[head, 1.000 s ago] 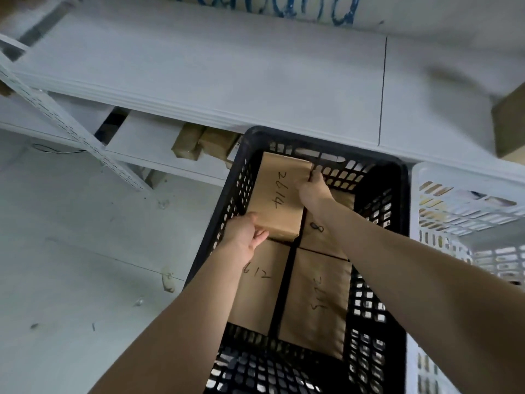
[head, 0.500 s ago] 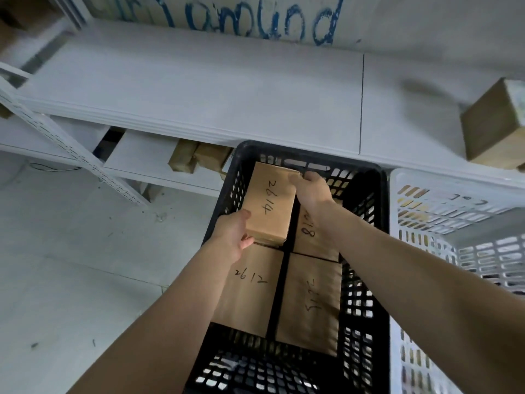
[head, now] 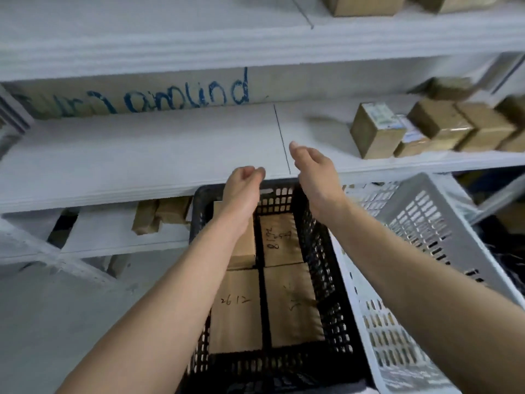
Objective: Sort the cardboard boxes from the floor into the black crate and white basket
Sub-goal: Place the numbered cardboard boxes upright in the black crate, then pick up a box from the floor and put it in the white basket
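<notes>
Hovering hands (head: pixel 243 183) (head: pixel 312 169), seemingly empty, above crate (head: pixel 319 251).

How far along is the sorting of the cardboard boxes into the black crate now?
Done: four cardboard boxes lie flat in the black crate, two by two, among them the box marked 2612. In hand: nothing; the left hand and right hand hover empty above the crate. Left: unclear. No boxes show on the visible floor, and the contents of the white basket are hard to make out.
</notes>
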